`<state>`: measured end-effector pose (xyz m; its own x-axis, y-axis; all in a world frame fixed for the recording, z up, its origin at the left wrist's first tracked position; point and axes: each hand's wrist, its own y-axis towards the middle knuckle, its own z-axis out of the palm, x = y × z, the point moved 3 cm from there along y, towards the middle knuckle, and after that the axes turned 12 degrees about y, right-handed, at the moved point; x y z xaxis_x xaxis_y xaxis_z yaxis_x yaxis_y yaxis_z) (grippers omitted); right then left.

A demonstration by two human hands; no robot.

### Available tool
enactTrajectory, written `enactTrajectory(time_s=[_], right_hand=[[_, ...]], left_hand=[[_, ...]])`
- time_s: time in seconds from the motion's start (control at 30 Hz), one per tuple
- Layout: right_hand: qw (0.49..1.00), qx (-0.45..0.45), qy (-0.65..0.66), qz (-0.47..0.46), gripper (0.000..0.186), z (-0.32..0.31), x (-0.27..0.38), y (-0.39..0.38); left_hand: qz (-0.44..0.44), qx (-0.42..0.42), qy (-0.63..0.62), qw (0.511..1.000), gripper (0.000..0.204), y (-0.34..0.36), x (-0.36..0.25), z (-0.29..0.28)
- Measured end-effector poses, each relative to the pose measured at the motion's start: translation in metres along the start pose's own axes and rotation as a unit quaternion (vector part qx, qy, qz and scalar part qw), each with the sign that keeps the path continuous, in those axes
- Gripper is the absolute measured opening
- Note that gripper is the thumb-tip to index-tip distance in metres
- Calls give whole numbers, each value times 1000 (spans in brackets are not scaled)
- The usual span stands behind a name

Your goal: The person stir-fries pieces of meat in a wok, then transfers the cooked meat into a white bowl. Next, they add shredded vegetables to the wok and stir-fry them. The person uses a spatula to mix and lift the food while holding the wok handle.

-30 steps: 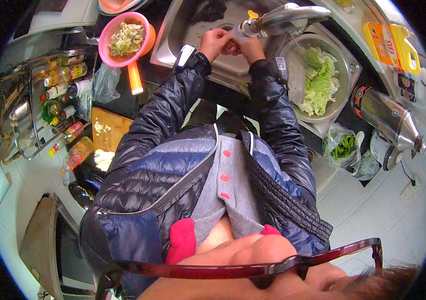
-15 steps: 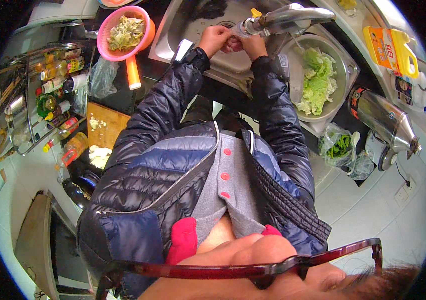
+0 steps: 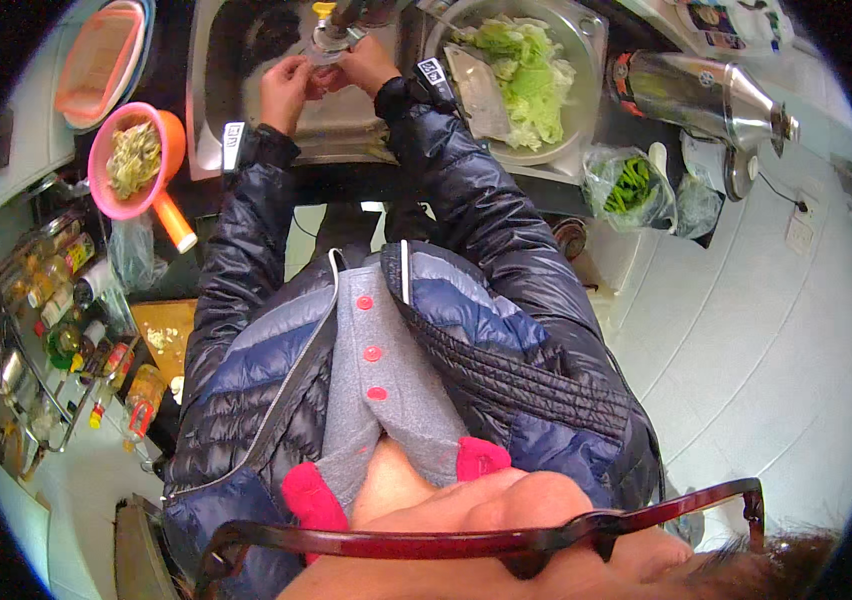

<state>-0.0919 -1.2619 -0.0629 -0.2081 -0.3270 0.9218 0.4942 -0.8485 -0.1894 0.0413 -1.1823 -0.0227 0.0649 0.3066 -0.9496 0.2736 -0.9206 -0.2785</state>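
Over the steel sink (image 3: 231,110) my left hand (image 3: 288,92) and my right hand (image 3: 370,66) meet just below the clear nozzle of the tap (image 3: 332,40). The fingers of both are bent and pressed together. Something small and pinkish shows between them, but its kind is too small and blurred to tell. To the right of my hands stands a metal basin (image 3: 433,50) holding pale green leafy cabbage (image 3: 531,85). A cleaver-like flat blade (image 3: 476,92) lies at the basin's left side, partly over the leaves.
On the left stands a pink and orange strainer (image 3: 174,150) holding shredded greens, by stacked trays (image 3: 101,65). Bottles (image 3: 61,340) and a cutting board (image 3: 161,318) sit lower left. At right are a bag of green peppers (image 3: 630,188) and a steel vacuum flask (image 3: 696,90).
The view has shifted, so the sink and basin sit further left and higher. Both hands stay close together under the tap; the reddish piece between them shows less now.
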Motion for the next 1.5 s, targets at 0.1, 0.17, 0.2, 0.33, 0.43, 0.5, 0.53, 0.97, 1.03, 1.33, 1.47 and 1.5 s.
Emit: enactTrajectory(time_s=[0.1,0.17,0.2,0.33,0.43,0.5,0.53,0.97,1.03,1.33,1.47,1.5], right_hand=[[998,32,-3,54,22,-8,3,-10],[994,2,14,106,18,-5,5,-15],[991,7,37,132,17,1,6,-16],[944,-43,-325,-31,21,22,15,-10],[847,-30,-522,-101,21,32,10,-10],[763,19,-629,-148,22,35,5,-12],[713,46,-684,-148,21,36,3,-14],[986,6,-137,94,18,25,19,-11],[947,-16,-311,-76,18,24,21,-7],[993,-51,5,107,22,27,0,-5],[991,44,74,106,14,42,15,-15],[992,15,28,122,15,40,16,-15]], left_hand=[[-22,-29,-32,999,21,0,5,-6],[-8,-20,7,1000,20,0,7,-11],[-13,-24,31,999,20,0,8,-15],[-1,-28,137,990,17,-4,5,-17],[-32,-46,167,984,16,-9,6,-13],[-18,-58,186,981,16,-12,6,-12],[-19,-59,194,979,17,-13,6,-11],[99,-60,263,958,20,2,-6,-6],[85,-35,303,949,19,6,-7,-3],[-22,-70,157,985,25,8,10,-25],[21,-52,64,996,26,8,13,-18],[51,-40,95,993,26,8,12,-13]])
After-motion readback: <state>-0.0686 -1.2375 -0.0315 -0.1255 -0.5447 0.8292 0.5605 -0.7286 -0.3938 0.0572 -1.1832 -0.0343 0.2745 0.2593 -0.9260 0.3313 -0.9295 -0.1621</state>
